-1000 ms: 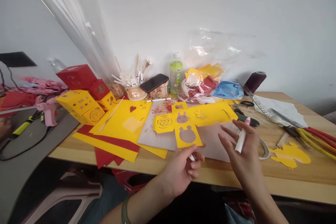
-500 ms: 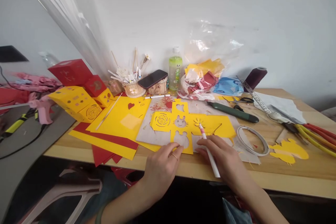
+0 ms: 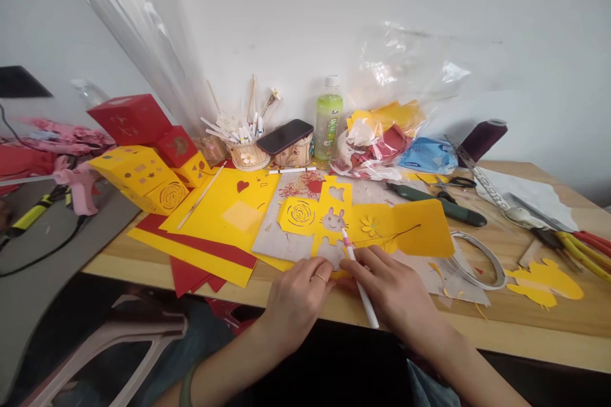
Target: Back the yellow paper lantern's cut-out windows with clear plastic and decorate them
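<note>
A cross-shaped yellow paper cutout (image 3: pixel 379 226) lies in front of me, with a rose, a rabbit face and a flower cut into its panels. Its near flap is in the closed fingers of my left hand (image 3: pixel 303 292), which wears a ring; the fingertips hide most of that edge. My right hand (image 3: pixel 394 286) grips a white pen-shaped tool (image 3: pixel 363 297) with a pink band, its tip pointing away from me by the rabbit face. The right fingertips also meet the near edge of the paper. The paper's right panel is raised at an angle.
Yellow sheets (image 3: pixel 214 203) and folded red and yellow boxes (image 3: pixel 136 119) are on the left. Behind stand a phone (image 3: pixel 286 136), a bottle (image 3: pixel 329 121) and a plastic bag of scraps (image 3: pixel 382 133). To the right lie a green cutter (image 3: pixel 458 211), a tape roll (image 3: pixel 501 267) and scissors (image 3: pixel 461 182).
My right hand has moved left toward my left hand, bringing the pen-shaped tool from the flower to the rabbit face. The near flap now bends up, and the right panel has lifted.
</note>
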Tool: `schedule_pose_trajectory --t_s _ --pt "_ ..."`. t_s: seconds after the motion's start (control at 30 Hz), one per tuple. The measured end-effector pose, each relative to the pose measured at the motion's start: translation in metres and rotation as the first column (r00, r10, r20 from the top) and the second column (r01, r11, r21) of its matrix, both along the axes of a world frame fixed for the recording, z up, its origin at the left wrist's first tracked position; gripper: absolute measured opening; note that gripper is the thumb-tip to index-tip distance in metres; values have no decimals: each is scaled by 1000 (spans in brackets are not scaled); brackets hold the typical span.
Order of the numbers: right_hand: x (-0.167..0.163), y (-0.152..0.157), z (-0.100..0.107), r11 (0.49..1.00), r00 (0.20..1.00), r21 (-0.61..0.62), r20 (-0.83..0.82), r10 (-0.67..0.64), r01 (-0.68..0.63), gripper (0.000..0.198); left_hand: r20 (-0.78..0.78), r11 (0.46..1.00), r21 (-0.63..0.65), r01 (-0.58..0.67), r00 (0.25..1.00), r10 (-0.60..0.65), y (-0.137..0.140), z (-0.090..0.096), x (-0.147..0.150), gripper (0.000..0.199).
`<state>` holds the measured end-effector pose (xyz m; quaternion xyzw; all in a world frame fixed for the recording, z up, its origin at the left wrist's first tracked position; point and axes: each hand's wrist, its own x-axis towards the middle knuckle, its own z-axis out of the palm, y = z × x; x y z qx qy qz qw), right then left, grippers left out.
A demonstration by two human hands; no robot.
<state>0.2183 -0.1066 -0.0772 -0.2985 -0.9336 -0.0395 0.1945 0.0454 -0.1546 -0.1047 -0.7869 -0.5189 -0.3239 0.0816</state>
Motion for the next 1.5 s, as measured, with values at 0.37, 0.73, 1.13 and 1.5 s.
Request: schedule_pose_trajectory --t_s 0.37,0.73,1.13,1.5 --pt "-10 4 10 993 986 57 134 95 -103 14 -7 997 -76 -2 1000 2 1 1 -6 22" --pt "-13 4 8 955 967 204 184 177 -213 23 38 997 -71 5 999 -2 2 -3 -8 22" --pt "29 24 16 962 985 270 -172 4 43 12 31 1000 18 11 999 -12 2 -7 -8 18" --pt "152 91 51 590 576 -10 -210 -790 807 45 -220 996 83 30 975 -11 4 0 0 20"
